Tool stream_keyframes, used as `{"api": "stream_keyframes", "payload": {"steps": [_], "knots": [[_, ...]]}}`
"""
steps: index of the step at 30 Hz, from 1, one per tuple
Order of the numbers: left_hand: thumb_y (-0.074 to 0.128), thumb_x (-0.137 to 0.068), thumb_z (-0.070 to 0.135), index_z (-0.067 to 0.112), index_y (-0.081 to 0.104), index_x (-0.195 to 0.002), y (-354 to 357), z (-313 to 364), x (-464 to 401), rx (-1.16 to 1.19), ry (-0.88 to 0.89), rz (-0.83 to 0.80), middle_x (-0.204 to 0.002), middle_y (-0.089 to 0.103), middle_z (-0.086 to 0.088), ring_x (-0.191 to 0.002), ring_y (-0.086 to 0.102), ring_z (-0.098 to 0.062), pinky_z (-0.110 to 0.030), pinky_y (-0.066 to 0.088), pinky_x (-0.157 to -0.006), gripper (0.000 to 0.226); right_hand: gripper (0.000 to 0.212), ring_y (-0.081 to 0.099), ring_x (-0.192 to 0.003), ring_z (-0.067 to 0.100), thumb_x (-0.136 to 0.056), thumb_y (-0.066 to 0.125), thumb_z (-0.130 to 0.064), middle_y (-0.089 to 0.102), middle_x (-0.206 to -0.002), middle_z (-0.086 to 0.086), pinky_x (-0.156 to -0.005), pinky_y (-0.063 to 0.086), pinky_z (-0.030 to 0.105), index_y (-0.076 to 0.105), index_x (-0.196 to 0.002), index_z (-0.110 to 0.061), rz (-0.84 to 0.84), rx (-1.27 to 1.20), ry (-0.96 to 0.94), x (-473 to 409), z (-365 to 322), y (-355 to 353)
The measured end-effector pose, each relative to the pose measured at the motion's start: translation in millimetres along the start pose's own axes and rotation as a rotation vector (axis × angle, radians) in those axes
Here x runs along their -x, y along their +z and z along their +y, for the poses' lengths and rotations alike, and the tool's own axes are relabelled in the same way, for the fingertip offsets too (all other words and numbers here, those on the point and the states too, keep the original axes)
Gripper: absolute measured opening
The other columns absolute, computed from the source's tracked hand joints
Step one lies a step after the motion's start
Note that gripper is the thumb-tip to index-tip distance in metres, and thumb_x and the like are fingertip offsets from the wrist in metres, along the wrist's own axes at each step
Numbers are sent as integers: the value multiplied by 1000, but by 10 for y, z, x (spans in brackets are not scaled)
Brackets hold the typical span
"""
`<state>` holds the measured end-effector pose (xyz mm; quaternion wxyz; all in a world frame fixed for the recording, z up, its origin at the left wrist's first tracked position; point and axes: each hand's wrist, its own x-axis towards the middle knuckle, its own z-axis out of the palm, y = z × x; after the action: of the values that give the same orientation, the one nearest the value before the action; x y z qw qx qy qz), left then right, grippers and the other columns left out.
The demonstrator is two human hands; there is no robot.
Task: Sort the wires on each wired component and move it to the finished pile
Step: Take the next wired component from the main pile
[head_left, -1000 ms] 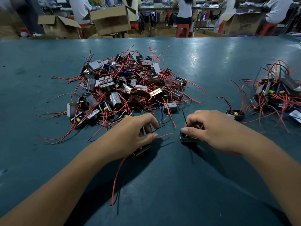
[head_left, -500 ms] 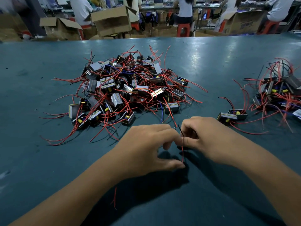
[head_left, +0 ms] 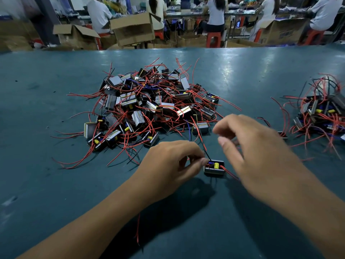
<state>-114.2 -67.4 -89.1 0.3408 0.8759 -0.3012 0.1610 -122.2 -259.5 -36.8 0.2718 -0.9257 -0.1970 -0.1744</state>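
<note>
A small black wired component [head_left: 214, 167] with a yellow and a blue part lies on the teal table [head_left: 56, 184] between my hands. My left hand [head_left: 168, 165] pinches its left end and wires with thumb and fingertips. My right hand [head_left: 261, 154], blurred, hovers just right of and above it with fingers apart, holding nothing I can see. A red wire runs from the component under my right hand. The big unsorted pile [head_left: 149, 107] lies beyond my hands. The finished pile [head_left: 319, 116] sits at the far right.
A single component [head_left: 282, 135] lies partly hidden behind my right hand, left of the finished pile. A loose red wire [head_left: 137, 230] trails near my left forearm. Beyond the table's far edge are cardboard boxes [head_left: 132, 30], red stools and seated people.
The component, hidden under my joined hands before, now lies in view. My right hand has let go of the wire and lifted to the right, fingers spread. My left hand stays on the component.
</note>
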Motion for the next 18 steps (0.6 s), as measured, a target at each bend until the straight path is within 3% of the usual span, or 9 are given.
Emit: {"api": "stream_keyframes", "payload": {"steps": [3,5,8,10,13,15,18], "knots": [[65,-94,33,18,71,-88,-9,-22,-8,17,-45,31,-75,66,13,-68,62,-12,-38,51,-62,17,9,52,-74,11,-94,58,-17,58,-82,-9,-71,41,31,54,-95,-24,-115,-89,101,47,-27,123],[65,-94,34,19,71,-87,-14,-32,-13,30,-78,38,-74,65,15,-68,61,-8,-36,51,-64,17,12,55,-64,7,-93,60,-22,61,-68,-5,-60,41,23,50,-95,-28,-176,-156,184,38,26,133],[66,-94,33,19,72,-88,-26,-37,-14,43,-104,39,-74,65,17,-69,61,-7,-30,49,-65,16,14,57,-52,4,-93,60,-26,66,-69,-11,-50,37,19,48,-97,-33,-272,-228,253,45,73,189],[67,-94,31,20,72,-88,-29,-41,-16,41,-103,31,-74,65,17,-69,62,-8,-26,48,-64,14,10,55,-48,3,-95,60,-26,65,-67,-13,-48,37,18,51,-93,-31,-204,-265,272,48,92,307],[67,-94,30,20,72,-88,-38,-41,-14,49,-92,14,-74,66,14,-69,62,-10,-24,46,-62,13,13,46,-47,5,-95,61,-22,57,-58,1,-48,36,18,55,-83,-24,-62,-370,285,63,83,496],[68,-94,29,20,72,-88,-52,-43,-8,58,-89,-3,-74,66,16,-70,63,-8,-21,45,-62,12,14,41,-48,7,-96,59,-21,50,-55,-1,-50,35,21,55,-82,-23,-30,-399,286,78,88,566],[67,-95,29,20,72,-89,-58,-60,0,64,-110,-3,-74,66,16,-71,63,-8,-24,48,-64,11,15,48,-56,7,-97,56,-21,60,-64,-1,-56,38,20,60,-84,-25,-83,-376,230,38,156,530]]}}
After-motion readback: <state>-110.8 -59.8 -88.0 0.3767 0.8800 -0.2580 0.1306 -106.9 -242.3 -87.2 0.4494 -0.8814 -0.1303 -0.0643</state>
